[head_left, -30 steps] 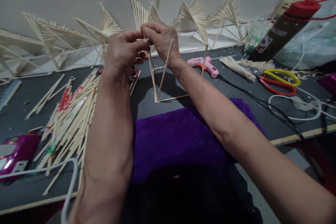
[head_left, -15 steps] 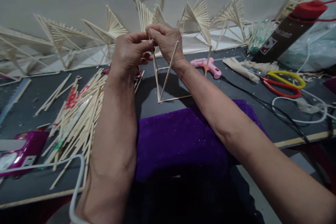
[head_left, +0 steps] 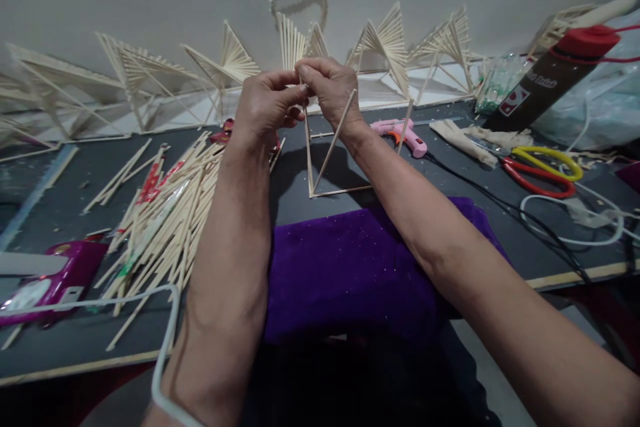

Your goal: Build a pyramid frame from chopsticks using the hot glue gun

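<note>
A frame of thin wooden sticks (head_left: 309, 159) stands on the dark table in front of me, with a base on the tabletop and slanted sticks rising from its corners. My left hand (head_left: 267, 101) is closed in a pinch at the top of the left upright sticks. Right against it, my right hand (head_left: 331, 88) pinches the same stick tips. The fingers hide the joint itself. Another slanted stick (head_left: 339, 133) rises from the near left corner past my right wrist, its top end free. A pink glue gun (head_left: 407, 137) lies just beyond my right forearm.
Loose wooden sticks (head_left: 165, 213) are piled left of my left forearm. Finished twisted stick models (head_left: 383, 47) line the wall. At right are red and yellow handled scissors (head_left: 543, 170), a dark bottle (head_left: 545, 83) and cables. A purple cloth (head_left: 340, 267) covers the near edge.
The whole view has shifted, so everything sits slightly farther right and lower. Both hands keep their pinch at the top of the stick frame.
</note>
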`<state>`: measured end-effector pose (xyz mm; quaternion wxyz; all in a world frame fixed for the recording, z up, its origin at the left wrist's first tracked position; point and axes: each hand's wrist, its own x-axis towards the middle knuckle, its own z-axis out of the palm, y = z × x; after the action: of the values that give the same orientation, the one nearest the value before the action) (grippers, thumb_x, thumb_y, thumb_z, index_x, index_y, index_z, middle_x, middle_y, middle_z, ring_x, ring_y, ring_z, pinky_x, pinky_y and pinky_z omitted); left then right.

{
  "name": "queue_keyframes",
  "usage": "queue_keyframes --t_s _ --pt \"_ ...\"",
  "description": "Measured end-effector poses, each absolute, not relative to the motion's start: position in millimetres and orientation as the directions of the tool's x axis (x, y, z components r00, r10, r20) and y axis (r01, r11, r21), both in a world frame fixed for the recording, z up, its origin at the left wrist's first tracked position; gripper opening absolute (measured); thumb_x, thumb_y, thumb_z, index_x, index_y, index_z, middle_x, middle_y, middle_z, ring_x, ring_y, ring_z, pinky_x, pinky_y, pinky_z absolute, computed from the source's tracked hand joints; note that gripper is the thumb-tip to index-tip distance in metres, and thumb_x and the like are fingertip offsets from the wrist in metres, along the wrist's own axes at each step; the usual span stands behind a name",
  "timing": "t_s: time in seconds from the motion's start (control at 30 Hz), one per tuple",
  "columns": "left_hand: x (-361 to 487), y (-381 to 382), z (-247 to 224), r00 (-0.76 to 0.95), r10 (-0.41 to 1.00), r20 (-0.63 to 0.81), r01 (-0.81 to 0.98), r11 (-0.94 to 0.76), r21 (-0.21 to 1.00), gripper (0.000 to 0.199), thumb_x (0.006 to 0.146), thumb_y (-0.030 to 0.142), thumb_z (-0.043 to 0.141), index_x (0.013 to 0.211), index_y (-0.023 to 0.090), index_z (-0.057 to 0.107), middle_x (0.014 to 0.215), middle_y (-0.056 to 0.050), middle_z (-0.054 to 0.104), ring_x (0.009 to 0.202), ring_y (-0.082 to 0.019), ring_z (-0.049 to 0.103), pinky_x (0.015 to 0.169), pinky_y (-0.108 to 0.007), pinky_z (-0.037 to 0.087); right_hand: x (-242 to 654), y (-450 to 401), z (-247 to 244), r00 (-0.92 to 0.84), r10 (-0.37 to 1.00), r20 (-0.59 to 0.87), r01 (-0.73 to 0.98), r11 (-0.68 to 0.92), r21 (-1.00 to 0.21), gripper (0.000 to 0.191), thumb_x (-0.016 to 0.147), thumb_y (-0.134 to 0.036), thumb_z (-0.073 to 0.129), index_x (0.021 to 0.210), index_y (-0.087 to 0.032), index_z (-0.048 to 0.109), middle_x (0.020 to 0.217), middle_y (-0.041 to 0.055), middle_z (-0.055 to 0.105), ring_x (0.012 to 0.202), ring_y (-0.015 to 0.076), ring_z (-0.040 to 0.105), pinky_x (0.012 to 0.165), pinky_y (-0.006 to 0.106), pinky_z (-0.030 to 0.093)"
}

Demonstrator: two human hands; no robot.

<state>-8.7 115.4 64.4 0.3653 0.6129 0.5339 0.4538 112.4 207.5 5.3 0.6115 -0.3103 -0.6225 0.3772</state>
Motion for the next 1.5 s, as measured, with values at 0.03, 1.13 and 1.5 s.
queue_keyframes --t_s 0.03,1.13,1.5 --pt "-8.5 114.7 64.6 0.012 0.986 0.168 0.307 -0.164 0.938 0.043 0.067 0.048 0.087 0.101 0.026 0.075 0.08 0.001 0.074 0.08 -0.019 0.064 0.062 -0.031 0.041 112.3 206.5 5.6 -0.037 0.848 0.529 -0.042 0.528 -0.848 0.013 0.093 -0.042 0.068 0.084 -0.032 0.071 0.084 -0.0068 0.073 0.094 0.0144 0.064 0.085 0.027 0.05" --pt "-19.4 128.8 56.4 -0.022 0.985 0.173 0.261 -0.161 0.952 0.041 0.075 0.064 0.082 0.083 0.026 0.069 0.082 -0.004 0.074 0.068 -0.018 0.068 0.05 -0.027 0.038 116.8 204.0 -0.4 0.038 0.892 0.45 -0.086 0.451 -0.888 0.043 0.1 -0.063 0.057 0.111 -0.024 0.073 0.102 0.0009 0.07 0.077 0.0115 0.07 0.075 0.028 0.061" --pt "-14.9 121.8 79.1 -0.236 0.895 0.379 0.221 -0.331 0.918 0.033 0.082 0.048 0.08 0.091 0.026 0.057 0.071 0.01 0.063 0.059 -0.006 0.05 0.051 -0.024 0.035 109.4 191.8 -7.2 0.172 0.967 0.187 -0.177 0.217 -0.96 0.016 0.101 -0.034 0.059 0.095 -0.02 0.063 0.083 -0.0001 0.066 0.071 0.0131 0.07 0.061 0.023 0.058"
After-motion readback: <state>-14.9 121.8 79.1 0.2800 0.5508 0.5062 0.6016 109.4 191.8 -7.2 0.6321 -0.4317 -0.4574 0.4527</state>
